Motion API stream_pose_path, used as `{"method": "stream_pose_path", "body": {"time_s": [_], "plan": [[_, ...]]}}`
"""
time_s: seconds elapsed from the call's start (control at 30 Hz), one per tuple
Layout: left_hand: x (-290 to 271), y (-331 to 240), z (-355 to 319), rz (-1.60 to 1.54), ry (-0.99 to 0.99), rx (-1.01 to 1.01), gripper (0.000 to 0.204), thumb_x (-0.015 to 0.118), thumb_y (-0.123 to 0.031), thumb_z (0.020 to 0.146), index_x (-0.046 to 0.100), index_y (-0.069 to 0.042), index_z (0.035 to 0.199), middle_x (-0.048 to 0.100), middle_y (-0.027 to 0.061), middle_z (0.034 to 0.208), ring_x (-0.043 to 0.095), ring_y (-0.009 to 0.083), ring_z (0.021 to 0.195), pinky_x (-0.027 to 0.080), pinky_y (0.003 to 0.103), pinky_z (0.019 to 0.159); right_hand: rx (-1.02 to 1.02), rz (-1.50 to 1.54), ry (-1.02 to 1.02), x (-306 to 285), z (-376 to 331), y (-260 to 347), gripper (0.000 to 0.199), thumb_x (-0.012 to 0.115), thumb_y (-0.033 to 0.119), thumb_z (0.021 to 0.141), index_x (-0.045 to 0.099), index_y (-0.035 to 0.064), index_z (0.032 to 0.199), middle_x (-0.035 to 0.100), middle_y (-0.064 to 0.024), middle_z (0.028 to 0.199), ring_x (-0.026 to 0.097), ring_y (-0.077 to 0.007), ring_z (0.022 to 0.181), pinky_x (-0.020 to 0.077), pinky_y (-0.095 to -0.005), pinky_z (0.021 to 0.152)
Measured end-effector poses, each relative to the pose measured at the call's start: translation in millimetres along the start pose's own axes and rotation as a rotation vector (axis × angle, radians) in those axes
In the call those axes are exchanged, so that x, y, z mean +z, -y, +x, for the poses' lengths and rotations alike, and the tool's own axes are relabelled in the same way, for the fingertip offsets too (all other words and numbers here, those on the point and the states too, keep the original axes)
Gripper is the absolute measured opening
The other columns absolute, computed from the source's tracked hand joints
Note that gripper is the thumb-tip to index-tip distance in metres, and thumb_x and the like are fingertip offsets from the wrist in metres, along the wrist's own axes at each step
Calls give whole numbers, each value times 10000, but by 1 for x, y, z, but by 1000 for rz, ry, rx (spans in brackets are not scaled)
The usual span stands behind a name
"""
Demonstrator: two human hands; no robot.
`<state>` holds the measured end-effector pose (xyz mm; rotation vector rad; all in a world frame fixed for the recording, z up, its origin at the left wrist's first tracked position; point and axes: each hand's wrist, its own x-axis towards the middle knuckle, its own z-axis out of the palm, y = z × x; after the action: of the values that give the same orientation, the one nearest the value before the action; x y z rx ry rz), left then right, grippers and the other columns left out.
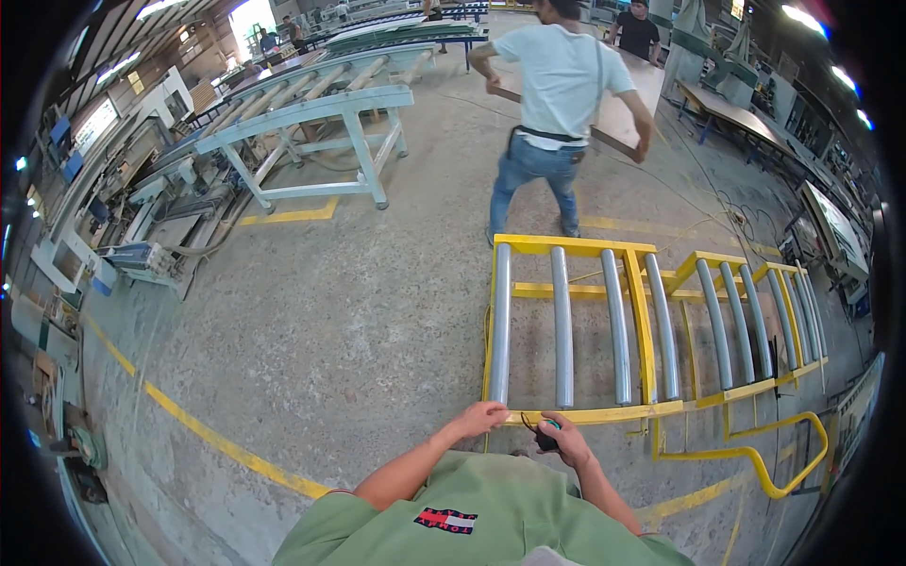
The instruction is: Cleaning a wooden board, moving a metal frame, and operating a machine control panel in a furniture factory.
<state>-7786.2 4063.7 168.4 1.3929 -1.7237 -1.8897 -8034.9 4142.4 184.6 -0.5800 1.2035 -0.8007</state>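
Note:
My right hand [563, 438] is closed round a small black and teal tape measure [545, 440] with a dark wrist loop, just in front of the near rail of a yellow roller conveyor [613, 415]. At that conveyor's near left corner is my left hand [479, 418], its fingers bent together against the yellow frame. Whatever may be pinched in those fingers is too small to make out. Grey metal rollers [563, 325] lie across the yellow frame, running away from me.
Beyond the conveyor a person in a light blue shirt [562, 85] carries a large board [625, 94] with another person in black [638, 36]. A pale blue roller table [311, 108] stands far left, near machinery [142, 255]. A bent yellow rail [774, 481] sticks out at right.

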Motion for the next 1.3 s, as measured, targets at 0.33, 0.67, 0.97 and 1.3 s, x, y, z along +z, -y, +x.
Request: {"method": "stream_pose_path", "body": {"time_s": [0.33,0.67,0.97,1.3], "plan": [[26,-56,-37,-352,160,-22,915,696,-545,740,278,-56,1391,492,111,1248,545,188,1025,500,312,780,-70,3,134,47,-12,23,491,569,281,906,437,14,1296,544,-82,1121,544,-132,924,465,-260,734],[21,-42,-45,-265,163,-12,786,701,-504,749,400,-81,1340,501,73,1225,514,181,1076,515,325,774,125,183,194,58,-17,33,405,448,308,964,409,113,1318,563,-24,997,547,-112,710,406,-233,497],[8,-5,-79,-400,-34,54,694,707,-462,759,456,-93,1291,551,24,1052,547,131,902,512,297,696,253,159,449,104,0,35,431,467,273,960,374,83,1336,488,-72,1227,522,-200,1099,493,-387,860],[-88,44,-138,-444,-53,-62,710,718,-405,755,445,-25,1289,547,55,1067,534,140,926,475,283,755,239,-244,497,191,65,14,486,504,294,943,383,30,1332,544,-106,1171,581,-231,1023,507,-375,841]]}}
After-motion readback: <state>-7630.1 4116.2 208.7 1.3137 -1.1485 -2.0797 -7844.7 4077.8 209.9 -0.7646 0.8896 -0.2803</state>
